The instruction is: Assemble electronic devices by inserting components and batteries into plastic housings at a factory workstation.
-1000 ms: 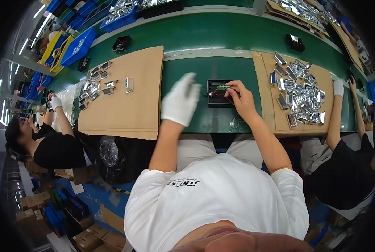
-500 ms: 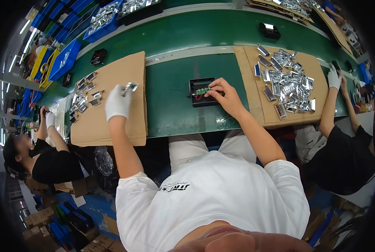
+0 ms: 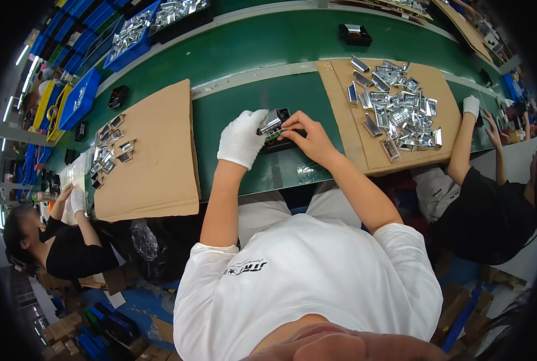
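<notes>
The gloved left hand (image 3: 242,141) had swung from the left cardboard (image 3: 151,157) to the black case (image 3: 280,146) near the green bench (image 3: 229,107)'s front edge, curled round a chrome frame (image 3: 272,124) slanting away rightward, just beyond the circuit board (image 3: 274,135) pinched in the bare right hand (image 3: 310,141).

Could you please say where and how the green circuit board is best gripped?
I'd pinch the narrow green circuit board at its right end, from the right, as the right hand does; the left hand and chrome frame crowd its left.
</notes>
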Tool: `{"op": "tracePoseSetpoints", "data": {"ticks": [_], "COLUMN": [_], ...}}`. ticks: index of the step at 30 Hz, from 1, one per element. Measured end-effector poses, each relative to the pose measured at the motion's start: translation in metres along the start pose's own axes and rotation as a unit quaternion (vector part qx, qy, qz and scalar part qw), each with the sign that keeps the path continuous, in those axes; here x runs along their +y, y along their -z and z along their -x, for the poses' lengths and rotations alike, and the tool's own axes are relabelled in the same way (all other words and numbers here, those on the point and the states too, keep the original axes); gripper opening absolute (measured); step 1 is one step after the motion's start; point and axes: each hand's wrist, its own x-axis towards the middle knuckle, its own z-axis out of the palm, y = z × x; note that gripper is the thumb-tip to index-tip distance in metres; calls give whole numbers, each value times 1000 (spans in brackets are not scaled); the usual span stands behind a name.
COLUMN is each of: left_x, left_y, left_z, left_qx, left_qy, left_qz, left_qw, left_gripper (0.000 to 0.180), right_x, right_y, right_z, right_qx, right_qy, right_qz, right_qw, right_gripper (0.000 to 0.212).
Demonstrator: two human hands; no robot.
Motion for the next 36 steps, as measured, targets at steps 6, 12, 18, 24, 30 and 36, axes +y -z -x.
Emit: {"op": "tracePoseSetpoints", "data": {"ticks": [6, 12, 18, 24, 30, 36], "left_x": [-2, -10, -9, -2, -19, -17], "left_y": [-6, 0, 4, 6, -4, -14], "left_z": [2, 7, 7, 7, -5, -9], "left_qx": [3, -44, -50, -2, 25, 44], "left_qy": [-14, 28, 39, -19, -105, -63], "left_qz": [-12, 247, 265, 91, 135, 129], "left_qw": [1000, 968, 962, 996, 985, 989], "left_gripper": [41, 42, 47, 53, 54, 45], "right_x": [-1, 3, 7, 19, -4, -8], "right_y": [-3, -3, -4, 4, 17, 17], "right_z": [0, 1, -1, 2, -5, -4], "right_qx": [22, 46, 46, 37, -53, -66], "right_qy": [10, -7, 16, 23, 8, -80], "right_qz": [6, 61, 126, 182, 179, 162], "right_qw": [1000, 997, 991, 982, 982, 981], "right_gripper": [17, 21, 24, 47, 92, 116]}}
